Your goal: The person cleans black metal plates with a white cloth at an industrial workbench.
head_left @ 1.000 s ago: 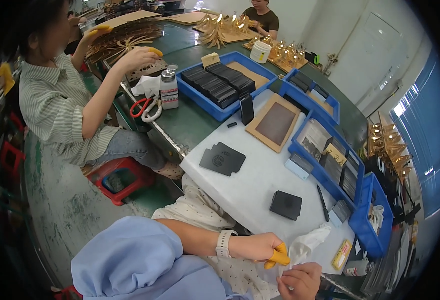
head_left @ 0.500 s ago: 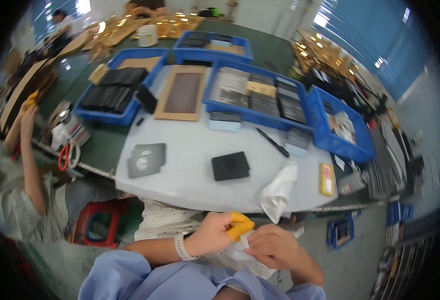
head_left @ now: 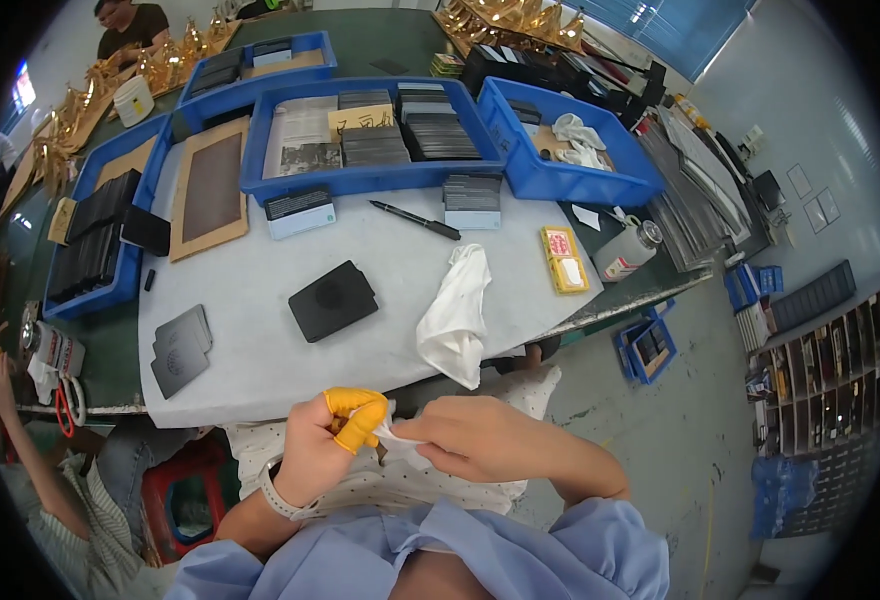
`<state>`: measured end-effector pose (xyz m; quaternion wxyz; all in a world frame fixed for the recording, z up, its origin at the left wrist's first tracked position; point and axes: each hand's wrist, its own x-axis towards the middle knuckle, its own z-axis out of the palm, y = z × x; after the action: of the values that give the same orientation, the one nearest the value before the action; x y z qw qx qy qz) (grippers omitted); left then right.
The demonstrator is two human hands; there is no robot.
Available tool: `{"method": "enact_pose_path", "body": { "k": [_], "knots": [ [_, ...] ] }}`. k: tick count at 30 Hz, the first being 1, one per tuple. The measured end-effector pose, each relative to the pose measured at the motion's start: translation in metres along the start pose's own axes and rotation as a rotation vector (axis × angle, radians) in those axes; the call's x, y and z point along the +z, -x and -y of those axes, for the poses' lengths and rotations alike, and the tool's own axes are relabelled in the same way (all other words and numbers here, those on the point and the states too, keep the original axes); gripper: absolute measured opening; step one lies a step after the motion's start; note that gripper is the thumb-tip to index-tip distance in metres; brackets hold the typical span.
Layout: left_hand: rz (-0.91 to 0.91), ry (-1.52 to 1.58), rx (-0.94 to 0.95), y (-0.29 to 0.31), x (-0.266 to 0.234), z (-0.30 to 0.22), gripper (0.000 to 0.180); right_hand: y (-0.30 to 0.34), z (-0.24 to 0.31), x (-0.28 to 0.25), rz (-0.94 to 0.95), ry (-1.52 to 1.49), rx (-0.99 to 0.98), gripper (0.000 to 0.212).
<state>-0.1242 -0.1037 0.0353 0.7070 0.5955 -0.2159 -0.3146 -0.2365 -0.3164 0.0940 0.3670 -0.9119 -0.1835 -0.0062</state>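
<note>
My left hand (head_left: pixel 325 445) wears yellow finger covers on the thumb and forefinger and pinches a small white piece (head_left: pixel 397 437) of thin material. My right hand (head_left: pixel 470 440) grips the other end of the same piece. Both hands are held together over my lap, just below the front edge of the white table (head_left: pixel 260 370). On the table beyond them lie a crumpled white cloth (head_left: pixel 455 315) and a flat black square pad (head_left: pixel 332 300).
A black pen (head_left: pixel 415 218), a yellow box (head_left: pixel 563 260), a wooden frame (head_left: pixel 210 190) and dark grey plates (head_left: pixel 180 345) lie on the table. Blue trays (head_left: pixel 380 180) with dark stacks line the back. A co-worker (head_left: pixel 20 440) sits at the left, near red scissors (head_left: pixel 65 410).
The view has swung right, from the co-worker's side to the table straight ahead. My hands stay together at my lap, and the white piece is now pulled between them.
</note>
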Motion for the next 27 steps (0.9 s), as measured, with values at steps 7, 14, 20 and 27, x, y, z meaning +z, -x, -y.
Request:
{"method": "enact_pose_path", "body": {
  "k": [7, 14, 20, 27],
  "knots": [
    [-0.013, 0.008, -0.027, 0.0, 0.0, 0.007, 0.018, -0.008, -0.014, -0.002, -0.09, -0.008, -0.032, 0.019],
    [-0.096, 0.043, 0.007, -0.007, -0.001, 0.012, 0.018, -0.008, -0.018, 0.006, -0.232, -0.024, -0.228, 0.026],
    [-0.071, 0.145, -0.144, -0.005, 0.001, 0.009, 0.017, -0.007, -0.01, 0.031, -0.089, -0.277, -0.361, 0.026],
    [-0.086, 0.017, 0.064, -0.001, 0.007, 0.02, 0.015, 0.008, -0.032, 0.078, 0.022, -0.388, 0.355, 0.018]
  ]
}}
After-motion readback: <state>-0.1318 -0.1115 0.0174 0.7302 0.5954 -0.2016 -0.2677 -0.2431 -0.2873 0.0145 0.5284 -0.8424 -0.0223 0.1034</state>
